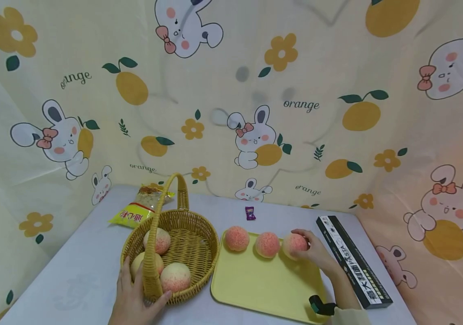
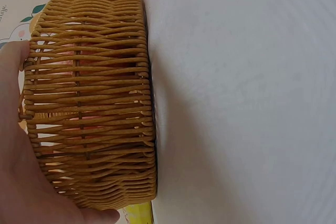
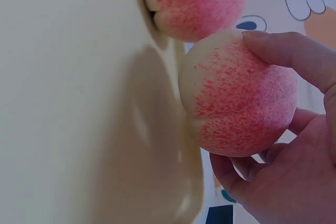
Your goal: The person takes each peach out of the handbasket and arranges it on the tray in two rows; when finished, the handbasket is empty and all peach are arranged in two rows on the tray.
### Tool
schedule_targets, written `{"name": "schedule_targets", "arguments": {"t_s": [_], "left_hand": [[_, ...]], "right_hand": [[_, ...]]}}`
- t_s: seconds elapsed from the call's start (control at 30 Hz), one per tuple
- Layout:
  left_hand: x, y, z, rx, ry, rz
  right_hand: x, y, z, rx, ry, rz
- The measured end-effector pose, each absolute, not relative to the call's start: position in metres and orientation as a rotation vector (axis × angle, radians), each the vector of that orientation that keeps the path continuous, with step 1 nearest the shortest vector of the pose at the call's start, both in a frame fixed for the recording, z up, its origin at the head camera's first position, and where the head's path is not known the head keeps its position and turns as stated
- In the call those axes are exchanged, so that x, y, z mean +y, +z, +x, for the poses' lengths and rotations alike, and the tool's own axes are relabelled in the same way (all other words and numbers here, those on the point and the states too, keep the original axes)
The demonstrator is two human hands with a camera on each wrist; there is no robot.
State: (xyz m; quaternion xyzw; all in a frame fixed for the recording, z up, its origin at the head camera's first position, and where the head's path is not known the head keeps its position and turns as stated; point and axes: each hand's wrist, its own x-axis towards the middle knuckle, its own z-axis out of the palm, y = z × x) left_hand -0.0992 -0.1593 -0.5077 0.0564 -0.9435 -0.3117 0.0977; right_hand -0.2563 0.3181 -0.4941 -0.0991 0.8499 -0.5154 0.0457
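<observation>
At the near left side of a wicker basket (image 1: 192, 248), my left hand (image 1: 136, 295) grips the rim, with fingers on one side and thumb toward the front. Its fingertips at the rim are partly hidden in the left wrist view. Inside the basket lie three pink-and-cream peaches, one of them a front peach (image 1: 175, 277). My right hand (image 1: 317, 253) holds another peach (image 3: 239, 95) between thumb and fingers at the far right corner of a yellow tray (image 1: 264, 284). Beside it on the tray sit a middle peach (image 1: 267, 245) and a left peach (image 1: 237, 238).
A yellow snack bag (image 1: 136, 212) lies behind the basket at left. A small purple wrapped candy (image 1: 250, 213) is beyond the tray. The long black pasta box (image 1: 353, 262) lies right of the tray, by my right forearm. A printed cloth (image 1: 215, 90) hangs behind the table.
</observation>
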Motion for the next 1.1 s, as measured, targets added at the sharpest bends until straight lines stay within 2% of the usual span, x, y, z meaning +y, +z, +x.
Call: {"name": "schedule_targets", "arguments": {"t_s": [1.1], "left_hand": [[-0.159, -0.506, -0.099, -2.801, -0.928, 0.161]], "right_hand": [[0.326, -0.507, -0.249, 2.589, -1.563, -0.296]]}}
